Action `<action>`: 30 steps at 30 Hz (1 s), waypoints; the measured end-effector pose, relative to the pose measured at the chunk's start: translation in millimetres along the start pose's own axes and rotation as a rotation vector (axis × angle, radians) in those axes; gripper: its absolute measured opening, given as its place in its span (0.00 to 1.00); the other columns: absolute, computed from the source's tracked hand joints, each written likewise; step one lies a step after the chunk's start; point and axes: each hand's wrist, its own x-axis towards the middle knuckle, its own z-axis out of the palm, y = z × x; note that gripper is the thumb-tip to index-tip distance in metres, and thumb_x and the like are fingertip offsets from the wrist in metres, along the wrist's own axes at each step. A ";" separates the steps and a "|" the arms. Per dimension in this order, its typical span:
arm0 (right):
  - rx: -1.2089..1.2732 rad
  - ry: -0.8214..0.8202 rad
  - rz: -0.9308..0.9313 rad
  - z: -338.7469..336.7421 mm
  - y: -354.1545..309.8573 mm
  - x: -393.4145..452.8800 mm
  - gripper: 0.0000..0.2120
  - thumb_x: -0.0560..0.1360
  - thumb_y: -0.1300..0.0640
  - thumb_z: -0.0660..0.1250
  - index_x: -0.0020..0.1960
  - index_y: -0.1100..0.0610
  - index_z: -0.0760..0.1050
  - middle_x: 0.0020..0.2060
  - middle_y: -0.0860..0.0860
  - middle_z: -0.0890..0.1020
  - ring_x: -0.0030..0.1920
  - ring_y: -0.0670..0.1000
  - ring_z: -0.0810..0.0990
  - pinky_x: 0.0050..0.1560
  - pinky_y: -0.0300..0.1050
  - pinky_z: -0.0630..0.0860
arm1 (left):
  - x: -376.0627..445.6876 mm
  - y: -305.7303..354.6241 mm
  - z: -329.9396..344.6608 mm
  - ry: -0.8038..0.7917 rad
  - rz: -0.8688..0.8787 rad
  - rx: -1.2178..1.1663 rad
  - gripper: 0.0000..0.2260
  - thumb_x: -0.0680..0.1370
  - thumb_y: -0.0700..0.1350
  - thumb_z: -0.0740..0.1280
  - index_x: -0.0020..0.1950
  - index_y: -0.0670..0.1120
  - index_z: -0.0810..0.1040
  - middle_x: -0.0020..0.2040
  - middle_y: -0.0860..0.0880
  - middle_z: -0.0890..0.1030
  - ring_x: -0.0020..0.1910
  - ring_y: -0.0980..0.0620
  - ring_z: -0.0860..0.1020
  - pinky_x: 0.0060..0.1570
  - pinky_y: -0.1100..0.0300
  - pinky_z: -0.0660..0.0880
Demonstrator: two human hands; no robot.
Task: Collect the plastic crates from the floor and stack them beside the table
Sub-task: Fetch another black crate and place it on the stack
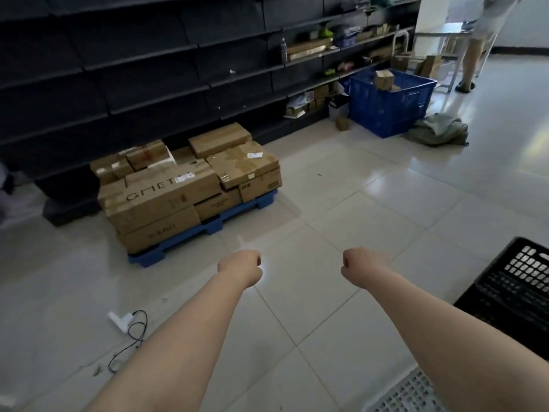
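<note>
Both my arms reach forward over the tiled floor. My left hand and my right hand are closed into fists and hold nothing. A black plastic crate stands on the floor at the right edge, to the right of my right forearm. A white slotted crate shows at the bottom edge, partly hidden under my right arm. A large blue plastic crate with small cardboard boxes in it sits far ahead on the right, by the shelving.
Cardboard boxes are piled on a low blue pallet ahead on the left, against dark shelving. A white plug with a black cable lies at lower left. A crumpled cloth lies beside the blue crate. A person stands at a table.
</note>
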 end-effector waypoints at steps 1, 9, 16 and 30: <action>0.013 -0.007 0.003 -3.7 -6.4 20.9 0.12 0.76 0.56 0.58 0.56 0.57 0.75 0.58 0.55 0.78 0.58 0.58 0.78 0.47 0.45 0.71 | 19.8 -3.1 -5.6 0.000 -0.002 -0.005 0.16 0.78 0.43 0.58 0.64 0.52 0.73 0.64 0.49 0.75 0.61 0.47 0.75 0.54 0.56 0.72; 0.031 0.011 0.035 -44.9 -35.1 143.9 0.11 0.75 0.57 0.58 0.54 0.58 0.74 0.58 0.56 0.77 0.58 0.58 0.78 0.51 0.47 0.72 | 164.4 14.1 -58.4 0.072 0.138 0.125 0.13 0.76 0.43 0.58 0.56 0.47 0.78 0.54 0.48 0.80 0.53 0.46 0.78 0.45 0.56 0.72; -0.044 0.018 0.199 -92.8 -20.6 237.2 0.05 0.76 0.58 0.57 0.41 0.54 0.66 0.53 0.55 0.77 0.54 0.56 0.77 0.45 0.44 0.67 | 304.6 70.1 -105.0 0.088 0.373 0.235 0.11 0.75 0.42 0.58 0.53 0.45 0.77 0.53 0.45 0.81 0.51 0.44 0.80 0.39 0.59 0.68; -0.037 0.202 0.446 -186.8 178.1 388.8 0.13 0.75 0.58 0.59 0.58 0.57 0.75 0.59 0.55 0.78 0.60 0.58 0.77 0.54 0.46 0.72 | 479.0 360.8 -170.9 0.140 0.687 0.375 0.14 0.77 0.45 0.59 0.60 0.46 0.76 0.61 0.43 0.79 0.61 0.43 0.77 0.57 0.55 0.72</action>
